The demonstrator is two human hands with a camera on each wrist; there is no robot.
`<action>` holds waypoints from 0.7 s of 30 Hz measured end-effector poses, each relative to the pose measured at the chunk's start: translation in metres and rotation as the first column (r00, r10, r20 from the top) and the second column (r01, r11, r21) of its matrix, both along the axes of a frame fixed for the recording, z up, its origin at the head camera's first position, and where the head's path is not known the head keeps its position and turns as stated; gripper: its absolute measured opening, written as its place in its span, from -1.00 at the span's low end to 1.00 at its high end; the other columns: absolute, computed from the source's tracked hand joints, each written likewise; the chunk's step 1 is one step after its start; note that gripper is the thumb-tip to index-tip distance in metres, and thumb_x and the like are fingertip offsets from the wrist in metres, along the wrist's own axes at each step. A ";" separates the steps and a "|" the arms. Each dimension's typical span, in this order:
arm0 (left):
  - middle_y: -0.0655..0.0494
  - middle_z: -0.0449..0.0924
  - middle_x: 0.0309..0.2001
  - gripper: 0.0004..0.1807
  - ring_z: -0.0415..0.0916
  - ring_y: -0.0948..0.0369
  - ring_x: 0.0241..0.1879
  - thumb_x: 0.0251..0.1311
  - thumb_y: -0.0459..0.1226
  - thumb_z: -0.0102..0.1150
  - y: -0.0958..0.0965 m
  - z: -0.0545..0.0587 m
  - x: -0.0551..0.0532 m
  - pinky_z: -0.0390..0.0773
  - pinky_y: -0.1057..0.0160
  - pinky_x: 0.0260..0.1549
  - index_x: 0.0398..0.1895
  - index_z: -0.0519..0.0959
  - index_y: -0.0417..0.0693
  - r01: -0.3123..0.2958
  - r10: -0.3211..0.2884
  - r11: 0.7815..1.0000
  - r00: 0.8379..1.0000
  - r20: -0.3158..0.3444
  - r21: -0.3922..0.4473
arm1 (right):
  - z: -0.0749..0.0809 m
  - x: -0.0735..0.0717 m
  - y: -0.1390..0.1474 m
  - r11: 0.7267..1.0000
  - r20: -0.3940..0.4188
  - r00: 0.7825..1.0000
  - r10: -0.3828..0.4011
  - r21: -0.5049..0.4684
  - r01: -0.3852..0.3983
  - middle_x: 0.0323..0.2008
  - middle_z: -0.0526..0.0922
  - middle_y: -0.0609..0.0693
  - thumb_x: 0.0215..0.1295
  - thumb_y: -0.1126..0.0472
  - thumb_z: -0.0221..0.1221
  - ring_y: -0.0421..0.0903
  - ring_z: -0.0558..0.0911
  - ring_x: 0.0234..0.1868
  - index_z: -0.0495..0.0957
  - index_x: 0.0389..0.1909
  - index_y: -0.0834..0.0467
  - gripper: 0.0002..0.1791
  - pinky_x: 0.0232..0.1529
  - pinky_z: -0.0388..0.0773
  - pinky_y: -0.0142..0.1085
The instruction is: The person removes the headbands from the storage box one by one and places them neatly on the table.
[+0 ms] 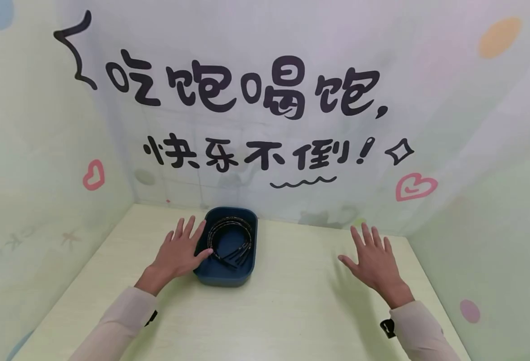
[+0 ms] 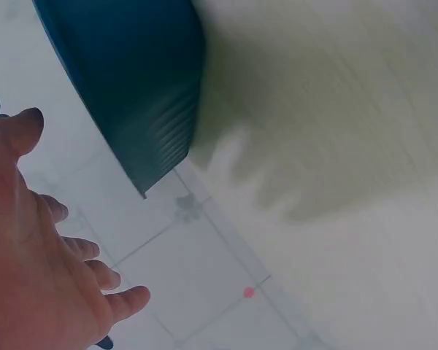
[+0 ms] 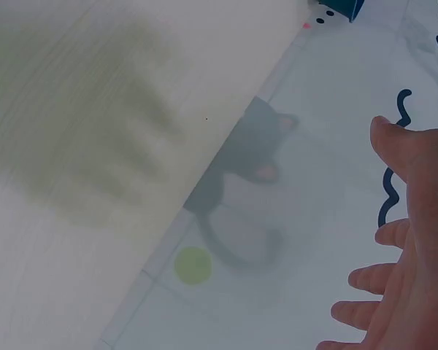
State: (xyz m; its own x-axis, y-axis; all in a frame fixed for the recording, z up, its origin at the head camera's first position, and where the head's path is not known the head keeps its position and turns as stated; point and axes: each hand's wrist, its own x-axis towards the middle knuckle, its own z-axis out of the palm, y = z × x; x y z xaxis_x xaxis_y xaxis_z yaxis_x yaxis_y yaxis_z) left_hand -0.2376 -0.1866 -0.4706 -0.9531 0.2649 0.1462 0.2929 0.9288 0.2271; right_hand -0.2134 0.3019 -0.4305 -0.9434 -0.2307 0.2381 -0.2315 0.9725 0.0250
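Observation:
A dark blue rectangular bin (image 1: 223,279) stands on the table near the back wall. Inside it lies a coil of dark braided cable (image 1: 229,220) with several loose ends. My left hand (image 1: 177,255) is spread at the bin's left side, its thumb and fingers overlapping the rim in the head view. In the left wrist view the bin's outer wall (image 2: 153,95) rises beyond that hand (image 2: 47,255), with a gap between them. Well to the right, my right hand (image 1: 375,260) hovers above the table with fingers spread, holding nothing.
The pale wood table (image 1: 283,311) is enclosed by a back wall (image 1: 247,30) with large black lettering and by side walls left and right. A dark strap piece (image 1: 387,328) shows at the right sleeve cuff. Both hands cast shadows on the tabletop.

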 end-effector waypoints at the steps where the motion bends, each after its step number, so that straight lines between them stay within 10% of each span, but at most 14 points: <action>1: -0.33 -0.13 0.54 -0.12 -0.24 -0.34 0.50 0.37 0.15 -0.02 0.000 -0.003 -0.001 0.02 -0.38 0.31 0.58 0.02 -0.14 -0.006 0.005 1.000 1.000 0.014 0.012 | 0.000 0.000 0.000 1.000 -0.002 1.000 0.001 0.001 -0.001 0.48 0.11 0.37 0.26 -0.22 0.20 0.41 0.13 0.45 0.16 0.50 0.24 -0.06 0.33 0.06 0.35; 14: -0.47 -0.05 0.48 -0.18 -0.12 -0.42 0.44 0.47 0.00 -0.08 0.009 -0.030 -0.007 0.23 -0.35 0.20 0.55 -0.06 -0.34 -0.015 0.008 0.992 0.998 0.056 0.123 | -0.006 0.000 -0.009 0.999 0.039 0.999 0.009 -0.038 -0.008 0.48 0.10 0.37 0.30 -0.21 0.17 0.38 0.12 0.46 0.12 0.51 0.25 -0.07 0.31 0.14 0.31; 21: -0.49 -0.13 0.49 -0.13 -0.05 -0.40 0.43 0.50 -0.10 -0.10 0.013 -0.037 -0.013 0.41 -0.25 0.07 0.53 -0.28 -0.43 -0.053 0.014 0.979 0.980 0.197 0.197 | -0.011 0.000 -0.012 0.998 0.062 0.998 0.012 -0.060 -0.009 0.49 0.09 0.36 0.32 -0.20 0.16 0.37 0.15 0.46 0.10 0.52 0.25 -0.07 0.30 0.18 0.30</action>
State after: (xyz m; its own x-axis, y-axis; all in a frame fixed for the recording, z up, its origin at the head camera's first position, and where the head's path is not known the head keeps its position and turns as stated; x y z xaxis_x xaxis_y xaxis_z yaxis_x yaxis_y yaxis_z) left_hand -0.2504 -0.1734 -0.5078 -0.9763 0.2163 0.0052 0.1945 0.8668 0.4591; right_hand -0.2130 0.2903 -0.4416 -0.9544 -0.2280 0.1930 -0.2411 0.9693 -0.0475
